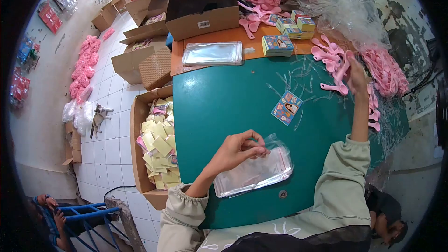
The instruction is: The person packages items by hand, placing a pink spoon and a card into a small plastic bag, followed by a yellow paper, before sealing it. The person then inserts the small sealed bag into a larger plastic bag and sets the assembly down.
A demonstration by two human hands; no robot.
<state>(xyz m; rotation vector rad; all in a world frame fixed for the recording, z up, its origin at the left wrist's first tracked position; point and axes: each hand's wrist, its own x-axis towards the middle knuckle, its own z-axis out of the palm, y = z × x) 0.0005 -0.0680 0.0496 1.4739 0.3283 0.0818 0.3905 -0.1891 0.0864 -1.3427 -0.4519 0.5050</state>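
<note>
My left hand [238, 151] is over a stack of clear plastic sleeves [252, 175] near the table's front edge, its thumb and index finger curled toward each other at the sleeves' upper edge. Whether anything is between them is too small to tell. My right hand [357, 77] reaches to the right side, its fingers round a pink spoon [344, 67] at the pile of pink spoons [325, 49]. Between the hands, a printed card [287, 108] lies on the green table [210, 98] beside thin clear plastic strips.
Card stacks [277, 45] and another sleeve stack [213, 53] lie at the back, near an open brown box [203, 11]. A carton [140, 158] of packed cards stands left. Bundled spoons [385, 70] lie right. A cat [98, 119] and people [387, 214] are around the table.
</note>
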